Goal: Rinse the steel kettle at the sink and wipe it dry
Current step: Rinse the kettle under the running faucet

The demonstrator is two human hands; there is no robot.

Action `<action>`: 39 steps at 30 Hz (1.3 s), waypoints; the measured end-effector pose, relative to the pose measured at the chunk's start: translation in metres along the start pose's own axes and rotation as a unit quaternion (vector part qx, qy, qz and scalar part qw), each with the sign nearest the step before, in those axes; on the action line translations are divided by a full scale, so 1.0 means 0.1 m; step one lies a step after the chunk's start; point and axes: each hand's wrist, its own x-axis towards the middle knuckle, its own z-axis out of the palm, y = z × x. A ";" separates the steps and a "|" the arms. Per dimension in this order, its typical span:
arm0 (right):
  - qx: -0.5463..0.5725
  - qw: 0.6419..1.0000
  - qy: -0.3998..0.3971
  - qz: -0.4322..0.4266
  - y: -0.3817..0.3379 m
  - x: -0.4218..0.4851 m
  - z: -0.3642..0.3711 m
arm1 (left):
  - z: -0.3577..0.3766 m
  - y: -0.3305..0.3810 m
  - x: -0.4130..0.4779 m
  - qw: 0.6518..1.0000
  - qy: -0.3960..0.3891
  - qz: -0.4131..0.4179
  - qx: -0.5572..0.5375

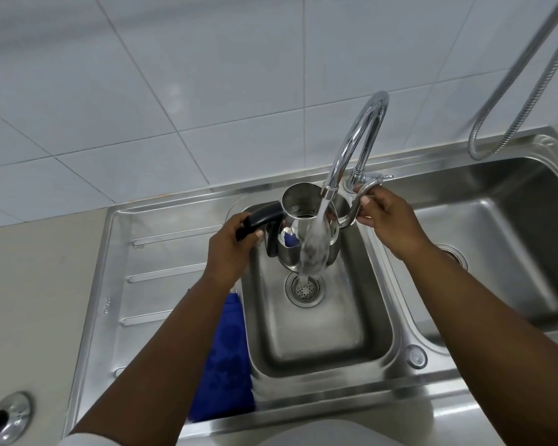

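The steel kettle (pixel 292 220) hangs lidless over the small middle basin (pixel 319 336), under the curved chrome tap (pixel 355 136). My left hand (pixel 231 249) is shut on the kettle's black handle (pixel 261 218). Water runs from the tap's spout down the kettle's outer side and falls onto the drain strainer (pixel 305 289). My right hand (pixel 388 218) grips the tap's lever (pixel 364 191) just right of the kettle. A blue cloth (pixel 224 358) lies on the sink's left rim beneath my left forearm.
A ribbed steel draining board (pixel 149 284) lies to the left and a larger basin (pixel 496 239) to the right. A flexible metal hose (pixel 512 78) hangs at the upper right. White tiles back the sink. A round metal fitting (pixel 8 416) sits on the counter, lower left.
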 end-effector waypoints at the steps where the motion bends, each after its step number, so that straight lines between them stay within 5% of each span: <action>1: 0.001 1.000 0.001 0.001 0.00 0.00 0.00 | 0.00 0.00 0.00 1.000 0.000 0.002 0.000; 39: 0.002 1.000 0.016 0.008 0.02 0.00 -0.09 | 0.03 0.14 0.01 1.000 -0.020 -0.013 -0.001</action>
